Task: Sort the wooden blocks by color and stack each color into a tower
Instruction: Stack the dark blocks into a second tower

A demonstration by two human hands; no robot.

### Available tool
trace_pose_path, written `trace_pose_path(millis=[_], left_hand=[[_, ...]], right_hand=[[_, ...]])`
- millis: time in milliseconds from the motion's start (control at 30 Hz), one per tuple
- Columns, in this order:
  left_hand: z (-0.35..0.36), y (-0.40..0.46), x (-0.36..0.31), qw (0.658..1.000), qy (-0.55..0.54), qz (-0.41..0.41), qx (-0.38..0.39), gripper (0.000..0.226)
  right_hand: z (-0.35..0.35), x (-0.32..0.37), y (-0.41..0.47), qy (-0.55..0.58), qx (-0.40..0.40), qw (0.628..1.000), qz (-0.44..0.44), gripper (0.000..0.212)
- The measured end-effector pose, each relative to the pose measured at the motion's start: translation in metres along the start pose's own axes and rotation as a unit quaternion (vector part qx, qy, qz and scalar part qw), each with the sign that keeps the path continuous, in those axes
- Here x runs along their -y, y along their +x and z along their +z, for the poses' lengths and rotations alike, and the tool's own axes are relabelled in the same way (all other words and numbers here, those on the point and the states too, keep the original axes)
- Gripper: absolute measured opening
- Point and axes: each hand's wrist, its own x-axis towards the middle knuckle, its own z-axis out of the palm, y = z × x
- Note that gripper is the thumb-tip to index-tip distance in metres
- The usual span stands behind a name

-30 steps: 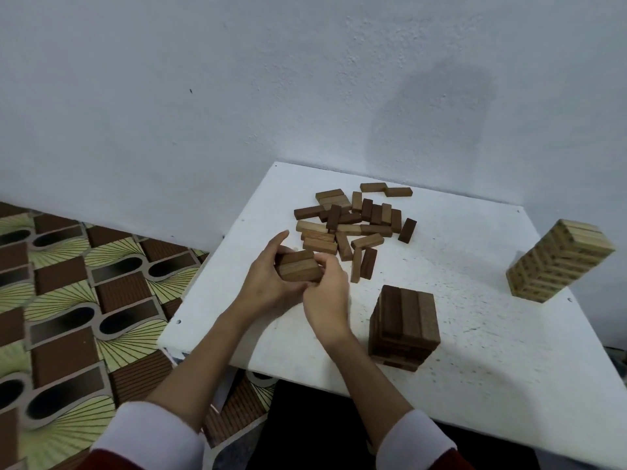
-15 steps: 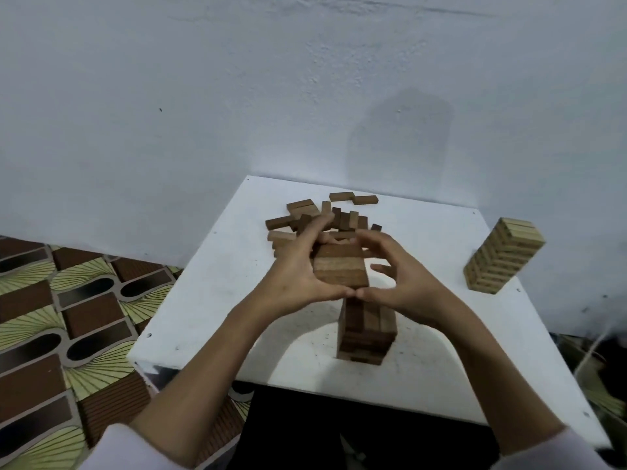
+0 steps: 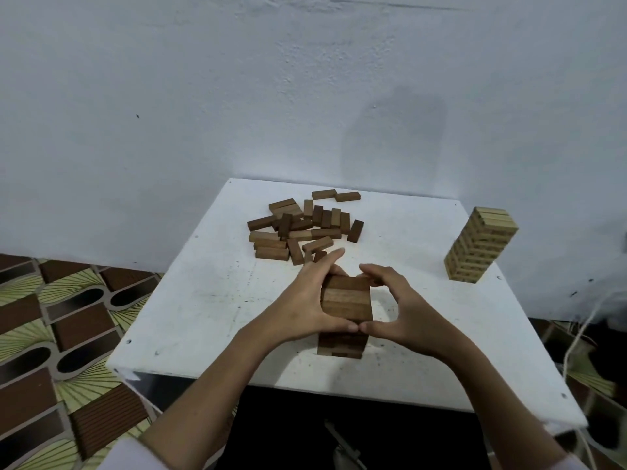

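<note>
**Brown layer lowered onto the dark tower**

Lowered since half a second ago: the bundle of brown blocks [image 3: 346, 297], carried above the dark tower [image 3: 342, 344] then, now sitting on its top or a hair above it — contact hidden behind the thumbs, so hard to say for sure. Held from both sides. Left hand [image 3: 305, 300] curled round the left face of the bundle, fingers reaching over the far edge, thumb along the near lower edge. Right hand [image 3: 400, 310] arched round the right side, fingertips on the far top corner, thumb meeting the left thumb at the front. Both grips closed on the bundle.

Standing near the front middle of the white worktop [image 3: 210, 300], the dark tower, only its lower layers showing beneath the hands. Lying farther back, a loose pile of brown blocks [image 3: 302, 228], mixed dark and mid tones, some overlapping, two set apart at the rear. Standing upright by the right edge, well apart from the hands, a finished tower of pale blocks [image 3: 480, 245]. Patterned floor [image 3: 51, 317] at left, plain wall [image 3: 271, 96] behind.
</note>
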Motion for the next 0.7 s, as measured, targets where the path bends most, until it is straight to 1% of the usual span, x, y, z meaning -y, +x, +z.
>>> trace_pose_path(millis=[167, 433, 700], left_hand=[[-0.004, -0.003, 0.009, 1.0, -0.017, -0.013, 0.015, 0.111], [-0.009, -0.006, 0.016, 0.999, -0.019, -0.022, 0.016, 0.104], [-0.009, -0.006, 0.012, 0.999, -0.023, -0.007, 0.021, 0.101]], right_hand=[[-0.002, 0.001, -0.002, 0.019, 0.007, 1.0, 0.006, 0.081], [0.002, -0.005, -0.003, 0.042, 0.025, 0.998, 0.028, 0.09], [0.005, -0.004, -0.003, 0.06, 0.019, 0.997, 0.036, 0.082]])
